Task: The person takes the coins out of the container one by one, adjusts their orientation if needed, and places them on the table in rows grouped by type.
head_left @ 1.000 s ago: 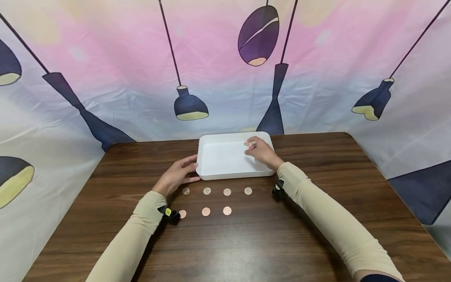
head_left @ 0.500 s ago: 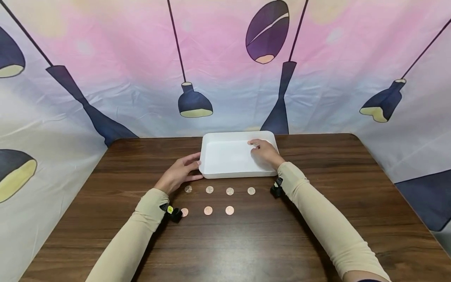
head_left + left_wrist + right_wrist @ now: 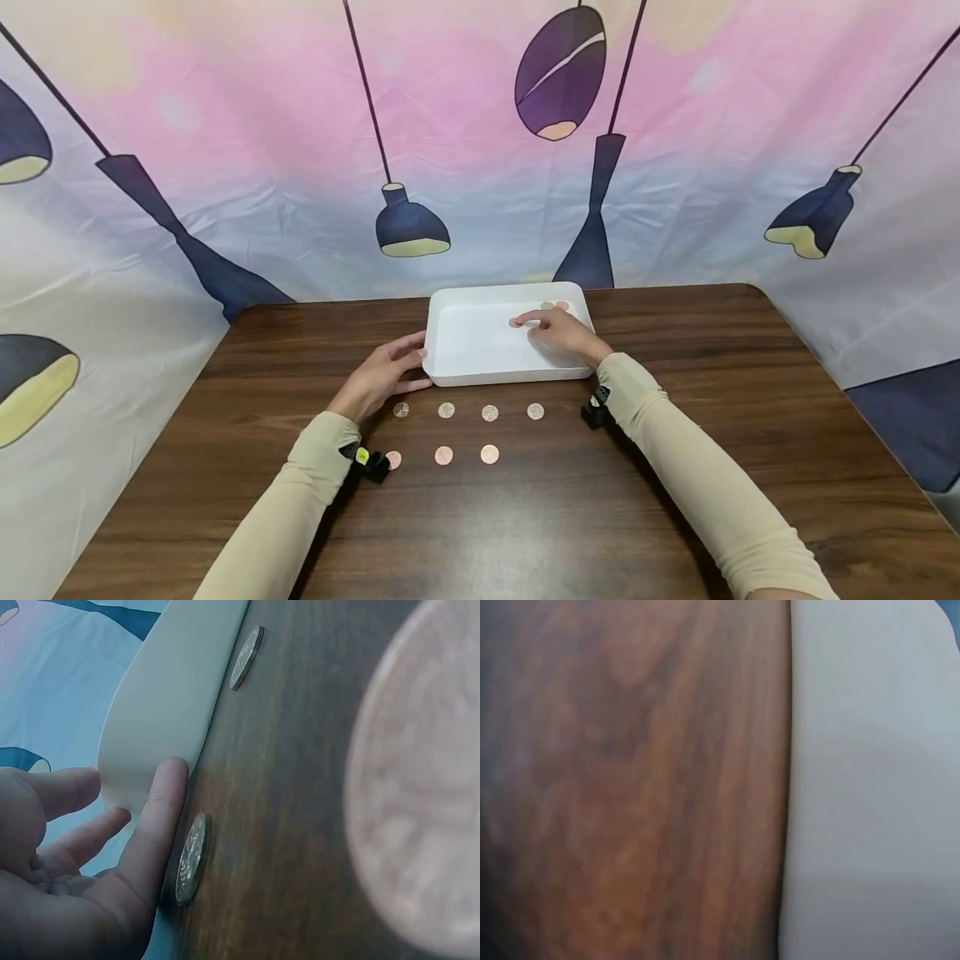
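Observation:
A white tray [image 3: 450,373] sits at the middle of the table. Two copper coins [image 3: 556,306] lie in its far right corner. My right hand [image 3: 534,325] rests inside the tray just in front of them, index finger stretched to the left, holding nothing. My left hand [image 3: 397,367] lies on the table with straight fingers [image 3: 161,810] touching the tray's left front corner [image 3: 161,712]. Several more coins [image 3: 446,409] lie in two rows in front of the tray, one [image 3: 191,859] right beside my left fingers. The right wrist view shows only wood and the tray wall [image 3: 870,787].
The dark wooden table [image 3: 675,350] has rounded far corners. A printed curtain [image 3: 225,167] closes it in at the back and both sides. Small black wrist cameras [image 3: 369,461] sit on both sleeves. Bare wood stretches at the right and front.
My right hand has drawn back a little toward me inside the tray. Two coins now show in the tray's far right corner. The left hand has stayed at the tray's corner.

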Action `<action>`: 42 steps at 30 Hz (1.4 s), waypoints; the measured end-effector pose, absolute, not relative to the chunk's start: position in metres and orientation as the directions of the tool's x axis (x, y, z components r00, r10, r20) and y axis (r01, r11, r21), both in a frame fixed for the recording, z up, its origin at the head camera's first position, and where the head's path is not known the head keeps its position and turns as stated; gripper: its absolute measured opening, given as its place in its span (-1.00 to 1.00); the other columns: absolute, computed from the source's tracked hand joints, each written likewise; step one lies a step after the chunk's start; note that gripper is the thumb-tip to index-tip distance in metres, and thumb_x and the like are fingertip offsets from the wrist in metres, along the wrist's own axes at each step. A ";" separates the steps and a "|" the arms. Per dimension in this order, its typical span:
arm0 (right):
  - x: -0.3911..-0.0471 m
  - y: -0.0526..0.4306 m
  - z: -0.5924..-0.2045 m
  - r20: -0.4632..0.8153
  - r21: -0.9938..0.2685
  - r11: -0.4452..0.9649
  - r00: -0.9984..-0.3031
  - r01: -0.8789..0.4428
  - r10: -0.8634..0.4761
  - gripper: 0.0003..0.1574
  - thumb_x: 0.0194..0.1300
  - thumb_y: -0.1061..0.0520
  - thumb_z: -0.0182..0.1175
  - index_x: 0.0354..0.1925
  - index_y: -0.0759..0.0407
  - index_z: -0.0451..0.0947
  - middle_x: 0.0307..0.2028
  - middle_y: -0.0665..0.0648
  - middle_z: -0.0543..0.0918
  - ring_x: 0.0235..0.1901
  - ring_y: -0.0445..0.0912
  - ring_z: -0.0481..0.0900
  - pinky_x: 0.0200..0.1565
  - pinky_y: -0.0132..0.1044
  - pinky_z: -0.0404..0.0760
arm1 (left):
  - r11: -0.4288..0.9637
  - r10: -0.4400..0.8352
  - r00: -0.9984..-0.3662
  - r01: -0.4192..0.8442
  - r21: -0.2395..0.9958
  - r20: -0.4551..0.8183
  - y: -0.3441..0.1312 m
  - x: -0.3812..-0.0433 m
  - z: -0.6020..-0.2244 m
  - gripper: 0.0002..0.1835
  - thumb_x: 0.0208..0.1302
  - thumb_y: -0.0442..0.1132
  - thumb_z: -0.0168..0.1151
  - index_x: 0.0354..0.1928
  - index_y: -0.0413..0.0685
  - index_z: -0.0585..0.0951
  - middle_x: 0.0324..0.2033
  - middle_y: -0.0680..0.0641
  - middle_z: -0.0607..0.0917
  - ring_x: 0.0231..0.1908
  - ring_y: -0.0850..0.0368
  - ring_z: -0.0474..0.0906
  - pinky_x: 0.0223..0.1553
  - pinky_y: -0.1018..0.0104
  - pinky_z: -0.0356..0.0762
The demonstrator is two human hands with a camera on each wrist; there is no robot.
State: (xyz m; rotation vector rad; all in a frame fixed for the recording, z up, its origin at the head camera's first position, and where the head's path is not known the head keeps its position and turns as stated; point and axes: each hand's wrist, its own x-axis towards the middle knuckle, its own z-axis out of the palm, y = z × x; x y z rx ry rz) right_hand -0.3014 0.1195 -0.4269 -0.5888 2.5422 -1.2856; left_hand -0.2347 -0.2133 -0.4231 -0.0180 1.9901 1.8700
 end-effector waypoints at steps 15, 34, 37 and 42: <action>-0.301 0.120 -0.427 0.038 -0.855 0.479 -0.945 -0.199 -0.326 -0.59 0.57 0.33 0.00 0.20 0.27 0.68 -0.31 0.12 0.63 -0.33 -0.02 0.48 -0.11 -0.27 0.53 | 0.104 0.278 -0.915 -0.274 0.956 -0.293 -0.215 -0.235 -0.423 -0.38 0.72 -0.26 -0.05 0.69 -0.05 0.11 0.54 -0.32 0.24 0.42 -0.25 0.37 0.19 0.19 0.72; -0.303 0.092 -0.425 -0.095 -0.848 0.521 -0.941 -0.094 -0.325 -0.65 0.44 0.25 0.32 0.16 0.29 0.68 -0.41 0.05 0.52 -0.39 -0.10 0.40 -0.21 -0.32 0.42 | 0.115 0.255 -0.920 -0.279 0.954 -0.299 -0.215 -0.235 -0.427 -0.38 0.72 -0.25 -0.02 0.69 -0.03 0.13 0.48 -0.33 0.29 0.40 -0.21 0.40 0.18 0.20 0.73; -0.302 0.091 -0.425 -0.104 -0.840 0.537 -0.946 -0.082 -0.307 -0.66 0.42 0.26 0.32 0.13 0.28 0.70 -0.40 0.06 0.52 -0.37 -0.08 0.39 -0.23 -0.31 0.39 | 0.115 0.266 -0.916 -0.279 0.953 -0.300 -0.216 -0.234 -0.428 -0.37 0.72 -0.25 -0.03 0.69 -0.04 0.12 0.48 -0.34 0.29 0.40 -0.23 0.39 0.20 0.20 0.72; -0.302 0.091 -0.424 -0.109 -0.848 0.526 -0.953 -0.059 -0.281 -0.68 0.38 0.31 0.33 0.09 0.29 0.72 -0.36 0.08 0.54 -0.33 -0.06 0.41 -0.22 -0.30 0.40 | 0.100 0.286 -0.916 -0.263 0.959 -0.281 -0.216 -0.237 -0.429 -0.38 0.72 -0.26 -0.05 0.69 -0.05 0.11 0.51 -0.33 0.25 0.41 -0.23 0.38 0.19 0.21 0.72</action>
